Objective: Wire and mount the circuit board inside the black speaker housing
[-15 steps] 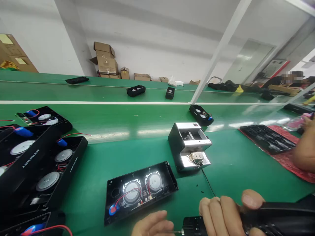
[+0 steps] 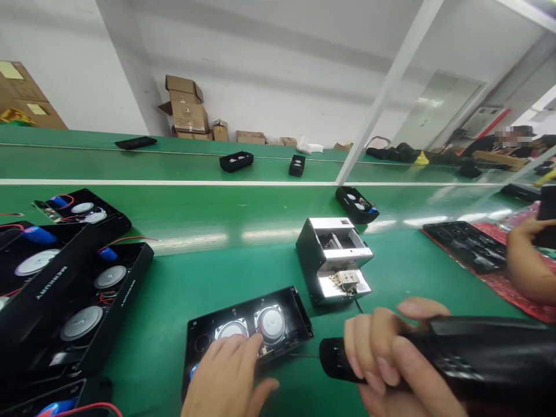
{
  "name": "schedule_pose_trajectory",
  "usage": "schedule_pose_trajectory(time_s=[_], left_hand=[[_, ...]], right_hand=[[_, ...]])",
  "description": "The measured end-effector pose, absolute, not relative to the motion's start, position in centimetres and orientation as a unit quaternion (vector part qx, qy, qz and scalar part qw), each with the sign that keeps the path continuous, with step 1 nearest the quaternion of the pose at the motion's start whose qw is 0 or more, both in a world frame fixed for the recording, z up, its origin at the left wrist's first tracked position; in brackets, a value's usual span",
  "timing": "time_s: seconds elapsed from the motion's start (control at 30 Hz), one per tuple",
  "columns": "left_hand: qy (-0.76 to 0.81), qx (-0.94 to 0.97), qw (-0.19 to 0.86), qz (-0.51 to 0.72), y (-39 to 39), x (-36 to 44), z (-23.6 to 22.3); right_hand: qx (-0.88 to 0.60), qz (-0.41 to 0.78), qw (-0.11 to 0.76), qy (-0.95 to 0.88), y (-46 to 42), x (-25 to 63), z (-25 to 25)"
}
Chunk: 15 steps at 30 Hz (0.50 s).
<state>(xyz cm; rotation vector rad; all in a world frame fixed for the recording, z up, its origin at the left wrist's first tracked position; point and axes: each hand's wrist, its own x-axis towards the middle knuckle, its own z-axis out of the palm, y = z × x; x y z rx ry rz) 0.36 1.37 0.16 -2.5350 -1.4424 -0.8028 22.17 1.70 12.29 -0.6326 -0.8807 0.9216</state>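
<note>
My left hand (image 2: 223, 370) lies over the near part of an open black speaker housing (image 2: 243, 307), its fingers on the left speaker (image 2: 232, 330) and reaching to the right speaker (image 2: 271, 324), with the thumb at the front edge. My right hand (image 2: 377, 359) is shut around a black electric screwdriver (image 2: 478, 359). Its thin bit (image 2: 304, 355) points left at the housing's side wall. Red and blue wires inside the housing are partly hidden by my left hand.
A metal screw feeder (image 2: 334, 260) stands beyond my hands. Several open speaker housings (image 2: 82, 301) lie at the left. A co-worker's arm (image 2: 527, 266) is at the right, near a black tray (image 2: 464, 246) on a red mat (image 2: 499, 286). Behind a glass panel (image 2: 391, 98) is a green conveyor belt (image 2: 174, 165).
My left hand has moved up from the bottom edge onto the housing. My right hand and the screwdriver have risen toward the middle of the view. The co-worker's hand now shows a dark object.
</note>
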Motion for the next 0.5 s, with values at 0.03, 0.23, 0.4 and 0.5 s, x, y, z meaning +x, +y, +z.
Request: schedule_pose_trajectory(time_s=[0.03, 0.23, 0.4, 0.5], left_hand=[[-0.475, -0.842, 0.064, -0.246, 1.8, 0.7, 0.1], [-0.482, -0.842, 0.068, -0.233, 1.3, 1.9, -1.4], [-0.482, -0.839, 0.047, -0.247, 1.0, 2.0, -2.1], [-0.511, -0.821, 0.03, -0.253, 0.9, 2.4, -2.5]], right_hand=[[-0.281, 0.428, 0.751, -0.417, 2.1, 21.7, 12.1], [-0.262, 0.47, 0.701, -0.468, 3.1, 20.6, 10.8], [-0.325, 0.479, 0.687, -0.439, 2.8, 19.6, 10.8], [-0.333, 0.479, 0.688, -0.432, 2.8, 19.0, 10.5]])
